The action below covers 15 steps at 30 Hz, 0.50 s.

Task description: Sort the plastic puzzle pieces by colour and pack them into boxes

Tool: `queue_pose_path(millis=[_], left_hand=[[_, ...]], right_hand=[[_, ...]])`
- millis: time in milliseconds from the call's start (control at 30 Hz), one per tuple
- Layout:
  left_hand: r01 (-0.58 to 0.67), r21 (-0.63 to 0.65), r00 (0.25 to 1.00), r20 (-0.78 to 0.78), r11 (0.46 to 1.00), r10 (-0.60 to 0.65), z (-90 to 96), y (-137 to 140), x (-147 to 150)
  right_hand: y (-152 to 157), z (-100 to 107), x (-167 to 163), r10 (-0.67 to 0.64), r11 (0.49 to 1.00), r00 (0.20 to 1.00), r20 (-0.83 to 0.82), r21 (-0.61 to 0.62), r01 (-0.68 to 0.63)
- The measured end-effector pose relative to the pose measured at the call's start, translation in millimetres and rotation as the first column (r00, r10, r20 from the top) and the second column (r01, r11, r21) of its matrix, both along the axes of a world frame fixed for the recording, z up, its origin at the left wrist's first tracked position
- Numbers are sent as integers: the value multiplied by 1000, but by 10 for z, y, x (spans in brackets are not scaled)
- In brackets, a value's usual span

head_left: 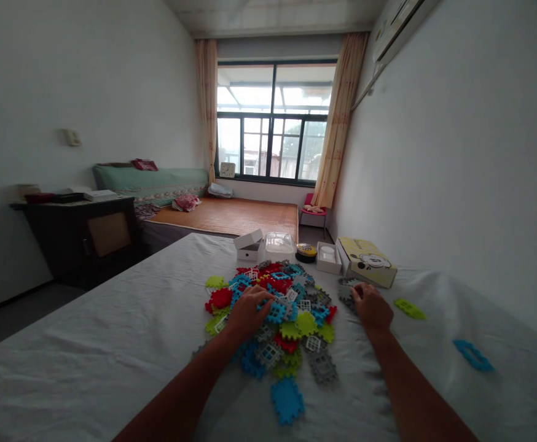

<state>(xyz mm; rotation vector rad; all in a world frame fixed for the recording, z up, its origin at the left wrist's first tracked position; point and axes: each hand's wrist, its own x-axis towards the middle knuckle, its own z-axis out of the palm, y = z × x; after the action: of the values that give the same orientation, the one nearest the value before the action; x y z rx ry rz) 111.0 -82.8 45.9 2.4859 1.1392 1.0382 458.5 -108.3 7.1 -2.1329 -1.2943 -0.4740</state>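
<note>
A heap of interlocking plastic building pieces in red, blue, lime, grey and white is spread on the sheet-covered surface. My left hand rests over the heap's left side. Its fingers are curled down among the pieces, beside a blue piece, and what they grip is hidden. To the right of the heap, my right hand pinches the edge of a grey toothed piece. A lime piece and a blue frame piece lie further right. In front of the heap is a blue panel.
Behind the heap stand an open white box, a clear plastic container, a round black-and-yellow tin, a small white box and a yellow cartoon box. A wall runs along the right.
</note>
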Motion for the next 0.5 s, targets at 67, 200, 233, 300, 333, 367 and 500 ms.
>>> queue_pose_path(millis=[67,200,233,300,333,367,500], left_hand=[[9,-4,1000,-18,1000,-9,9,-10,-6],[78,-18,992,-98,997,-79,17,-50,-17],[96,-20,987,-128,995,-98,11,-58,-19],[123,-16,972,-199,992,-123,-9,-71,-21],[129,-8,963,-239,992,-127,-21,-76,-22],[129,3,952,-279,992,-123,-32,-80,-23],[91,57,920,-387,994,-62,-33,-106,-22]], right_hand=[[7,45,-60,73,996,997,-24,58,-71],[17,187,-467,479,877,854,-205,74,-475],[7,215,-612,582,806,778,-236,44,-590],[-33,244,-899,735,649,638,-232,-33,-760],[-63,246,-1025,780,589,591,-205,-80,-804],[-96,242,-1134,806,551,566,-175,-127,-824],[-226,227,-1380,792,569,602,-98,-235,-788]])
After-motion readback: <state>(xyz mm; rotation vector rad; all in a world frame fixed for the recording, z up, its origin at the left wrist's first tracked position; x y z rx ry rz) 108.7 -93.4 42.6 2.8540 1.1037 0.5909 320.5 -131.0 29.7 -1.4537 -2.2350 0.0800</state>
